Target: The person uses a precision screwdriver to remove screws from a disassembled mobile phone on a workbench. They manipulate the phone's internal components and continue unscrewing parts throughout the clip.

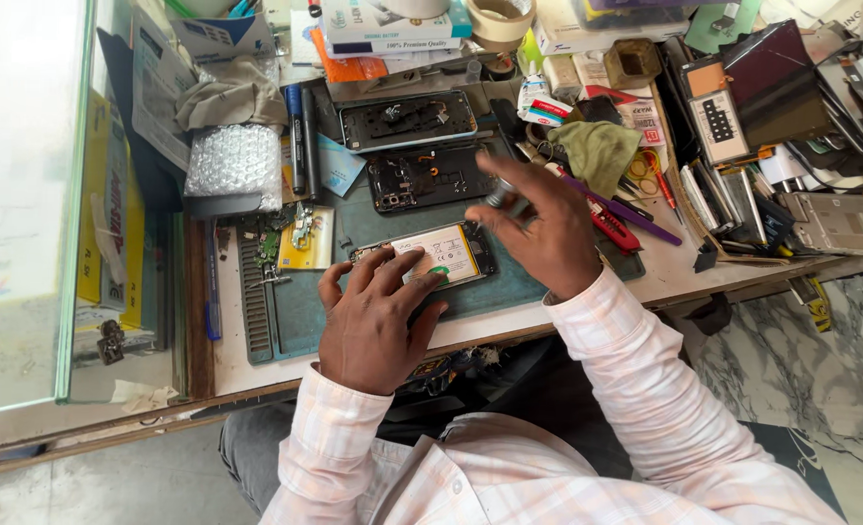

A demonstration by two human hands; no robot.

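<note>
Here, hands apart: left hand flat on opened phone, right hand clamped around screwdriver.

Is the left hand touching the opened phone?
Touching. The head view shows the left hand with its fingers pressed flat on the opened phone.

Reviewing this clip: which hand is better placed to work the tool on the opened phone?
Probably the right hand: it grips the metal tool above the opened phone, while the left hand presses it flat.

Phone repair bench: opened phones, tools, glass counter.
</note>
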